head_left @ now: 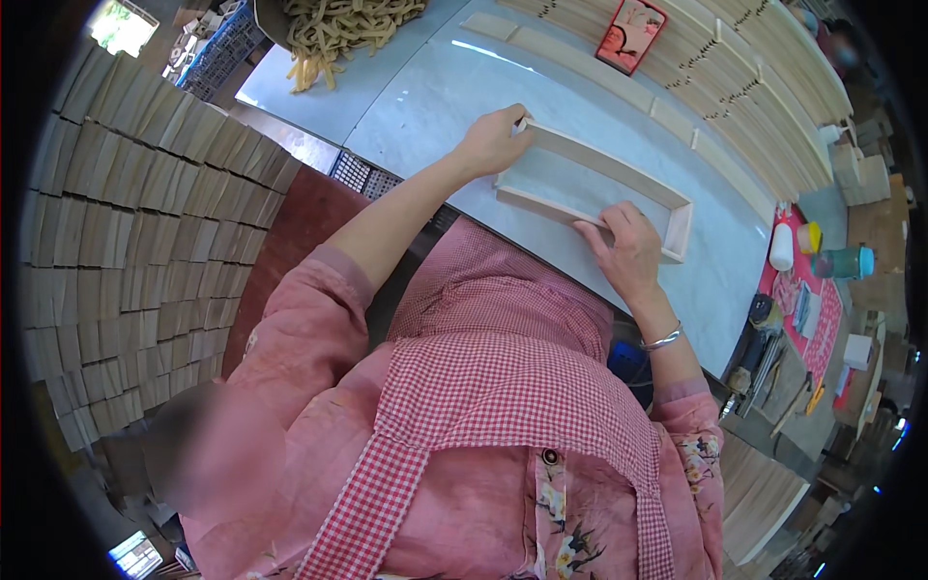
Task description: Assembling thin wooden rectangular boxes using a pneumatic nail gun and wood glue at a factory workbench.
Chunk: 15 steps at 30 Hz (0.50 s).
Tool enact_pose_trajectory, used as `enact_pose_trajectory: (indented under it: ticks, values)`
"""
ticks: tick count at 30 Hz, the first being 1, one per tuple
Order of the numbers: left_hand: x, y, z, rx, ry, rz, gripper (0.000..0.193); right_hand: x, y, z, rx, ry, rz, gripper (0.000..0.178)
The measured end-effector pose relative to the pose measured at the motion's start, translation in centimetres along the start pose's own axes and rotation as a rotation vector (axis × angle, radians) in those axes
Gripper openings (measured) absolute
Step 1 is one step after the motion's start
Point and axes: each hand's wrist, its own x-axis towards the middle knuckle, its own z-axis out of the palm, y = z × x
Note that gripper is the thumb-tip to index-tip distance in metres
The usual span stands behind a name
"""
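The frame (609, 162) is a long, rectangular assembly of pale wood. It is positioned on the table (715, 309), directly in front of my body and close to the near edge. Its long sides run obliquely, from upper left to lower right. The right end is closed by a short crosspiece; whether the left end is closed as well, I cannot tell.

My left hand (496, 142) is partly closed, fingers curled, and has hold of the frame at the left end of the far rail. My right hand (630, 249) is also partly closed. It grips the near rail, right of the rail's middle, thumb on the outer side and fingers over the top edge. A silver bracelet (663, 338) encircles my right wrist.

Surrounding items are located as follows. Beyond the frame, a row of pale strips (619, 80) lies along the table, with stacked wood (764, 82) behind it. A red-edged phone (631, 37) lies on that stack. At the far left of the table is a heap of tan bands (353, 29). To the right stand a white bottle (781, 246) and a blue-lidded jar (839, 263). A tall wall of wood blocks (145, 217) occupies my left side.
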Motion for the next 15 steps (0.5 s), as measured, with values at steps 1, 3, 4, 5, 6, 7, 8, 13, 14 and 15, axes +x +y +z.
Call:
enact_pose_trajectory:
  ticks: [1,3,4,5,6,7,8,13,14,15]
  values:
    - [-0.1,0.1,0.2,0.007,0.019,-0.003,0.035,0.0,0.2,0.1,0.0,0.0,0.012,0.026]
    - [-0.1,0.3,0.6,0.017,0.035,-0.01,0.036,-0.1,0.3,0.4,0.003,-0.002,0.028,0.026]
    - [0.0,0.4,0.8,0.023,0.048,-0.025,0.036,0.0,0.4,0.4,0.0,0.002,0.024,0.026]
    - [0.0,0.5,1.0,0.03,0.062,-0.04,0.036,0.0,0.4,0.5,-0.003,0.007,0.021,0.026]
    - [0.0,0.6,1.1,0.037,0.075,-0.054,0.037,0.1,0.4,0.5,-0.007,0.013,0.019,0.026]
    - [-0.1,0.7,1.3,0.044,0.088,-0.067,0.037,0.1,0.5,0.5,-0.011,0.019,0.016,0.026]
    - [-0.1,0.8,1.4,0.047,0.083,-0.069,0.037,0.1,0.5,0.5,-0.008,0.019,0.021,0.026]
    - [-0.4,1.0,1.7,0.051,0.113,-0.068,0.037,0.2,0.6,0.7,-0.043,0.033,0.031,0.027]
    - [-0.5,0.8,1.7,0.005,0.096,-0.061,0.04,0.2,0.6,0.7,-0.048,0.035,0.032,0.027]
    - [-0.5,0.5,1.6,-0.043,0.079,-0.055,0.044,0.2,0.6,0.7,-0.053,0.036,0.033,0.027]
